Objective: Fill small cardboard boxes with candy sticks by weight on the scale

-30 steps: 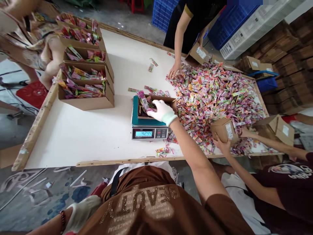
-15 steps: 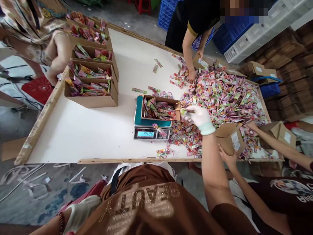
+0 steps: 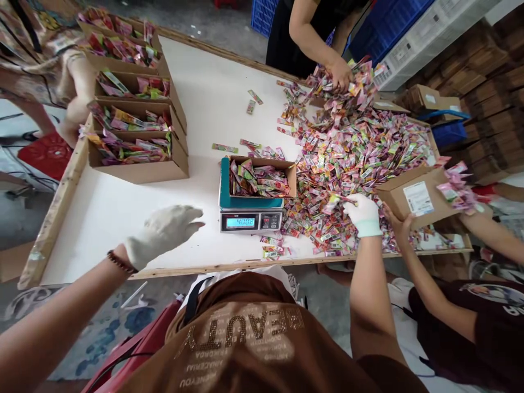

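Note:
My left hand (image 3: pixel 164 232), in a white glove, hovers over the white table (image 3: pixel 135 218) left of the scale, fingers stretched out and holding nothing. My right hand (image 3: pixel 362 212), also gloved, rests on the big heap of colourful sachets (image 3: pixel 356 153), its fingers pinched on a sachet at the heap's near edge. Between my hands stands a teal scale (image 3: pixel 249 215) with a lit display. On it sits a cardboard box (image 3: pixel 262 177) filled with sachets.
Several filled cardboard boxes (image 3: pixel 135 147) line the table's left side. A person at the far side grabs sachets (image 3: pixel 339 73). Another person at my right holds a labelled box (image 3: pixel 417 196) at the heap. Blue crates (image 3: pixel 266 16) and stacked cartons stand behind.
My left hand rose from beside my lap to above the table. My right hand left the box on the scale and moved right into the heap. The person at my right lifted their box.

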Tool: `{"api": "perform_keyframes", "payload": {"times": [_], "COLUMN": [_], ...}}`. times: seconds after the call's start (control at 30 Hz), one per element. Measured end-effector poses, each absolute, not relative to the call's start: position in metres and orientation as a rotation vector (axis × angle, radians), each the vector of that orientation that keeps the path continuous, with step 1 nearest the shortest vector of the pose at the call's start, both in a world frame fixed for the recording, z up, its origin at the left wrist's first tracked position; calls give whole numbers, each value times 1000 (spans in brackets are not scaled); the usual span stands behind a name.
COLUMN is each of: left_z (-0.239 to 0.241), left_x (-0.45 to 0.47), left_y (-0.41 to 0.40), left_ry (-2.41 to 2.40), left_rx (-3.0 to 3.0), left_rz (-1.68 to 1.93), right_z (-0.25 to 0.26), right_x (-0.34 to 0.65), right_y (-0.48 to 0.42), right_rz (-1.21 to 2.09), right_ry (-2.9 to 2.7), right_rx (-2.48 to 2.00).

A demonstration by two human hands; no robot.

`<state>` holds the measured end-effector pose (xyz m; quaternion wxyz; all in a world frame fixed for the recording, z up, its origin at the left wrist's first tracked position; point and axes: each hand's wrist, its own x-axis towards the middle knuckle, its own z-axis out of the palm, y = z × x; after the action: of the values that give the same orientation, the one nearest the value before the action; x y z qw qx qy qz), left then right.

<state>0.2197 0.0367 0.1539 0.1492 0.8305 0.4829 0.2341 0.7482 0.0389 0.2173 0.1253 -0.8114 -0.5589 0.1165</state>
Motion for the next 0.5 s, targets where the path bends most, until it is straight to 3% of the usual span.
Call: {"api": "perform_keyframes", "payload": {"times": [0.13,0.3,0.5], "left_z": [176,198,181], "left_x": [268,318,340], "left_y": [76,94,104], "left_ry": [1234,1192,1181], "left_rx": [2473,2394,2304], "left_rz": [711,931,839], "right_z": [221,231,196], "right_x": [714,627,532], "right_y": [57,93,146], "right_rz": [215,539,642], "right_ry": [-1801,-2059,-2665], "right_rx": [-2250,-1826,-1938]}}
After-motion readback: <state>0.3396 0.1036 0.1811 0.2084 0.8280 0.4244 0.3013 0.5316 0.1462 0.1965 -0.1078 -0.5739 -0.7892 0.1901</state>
